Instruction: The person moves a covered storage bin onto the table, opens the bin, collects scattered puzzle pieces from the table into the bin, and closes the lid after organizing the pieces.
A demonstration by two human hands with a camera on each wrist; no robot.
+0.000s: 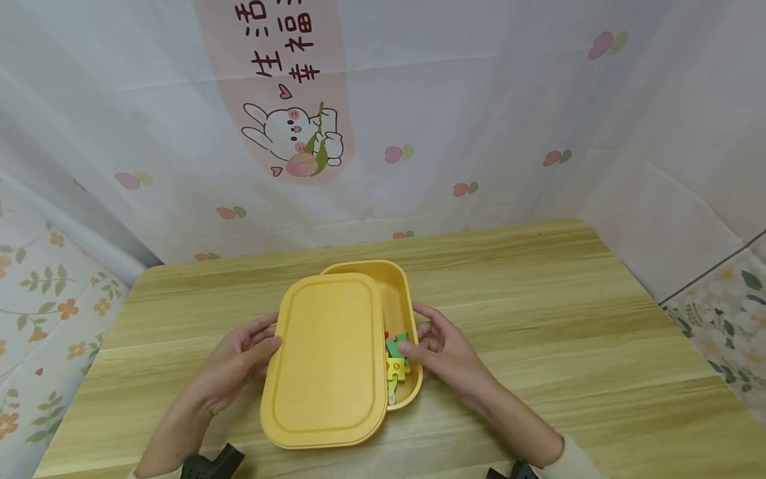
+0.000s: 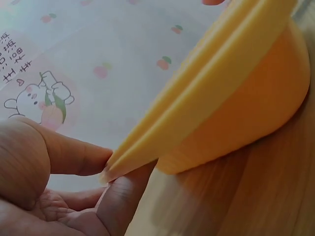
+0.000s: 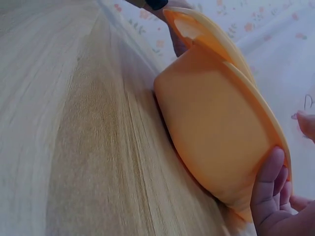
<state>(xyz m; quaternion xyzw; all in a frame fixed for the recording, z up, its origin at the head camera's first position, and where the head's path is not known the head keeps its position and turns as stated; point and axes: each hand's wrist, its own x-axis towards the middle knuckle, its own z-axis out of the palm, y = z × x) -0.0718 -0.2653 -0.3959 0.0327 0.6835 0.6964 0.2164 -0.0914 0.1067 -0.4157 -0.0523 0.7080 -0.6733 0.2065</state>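
A yellow rounded lid (image 1: 326, 362) lies shifted left across an open yellow plastic box (image 1: 391, 293), tilted over it and covering most of its opening. My left hand (image 1: 242, 362) pinches the lid's left edge, thumb on top and fingers beneath, plainly seen in the left wrist view. On the other side, my right hand (image 1: 449, 352) holds the box at its right rim, its fingers against the outer wall and its thumb reaching over the rim. Inside the uncovered strip are small puzzle pieces, among them a green piece (image 1: 395, 344) and a yellow numbered piece (image 1: 397, 368). The lid hides the rest.
The box stands on a wood-grain table (image 1: 520, 313). A white printed curtain (image 1: 449, 113) hangs behind the table's back edge, and flowered cloth (image 1: 48, 319) borders the left side. Dark wrist devices (image 1: 212, 462) show at the bottom.
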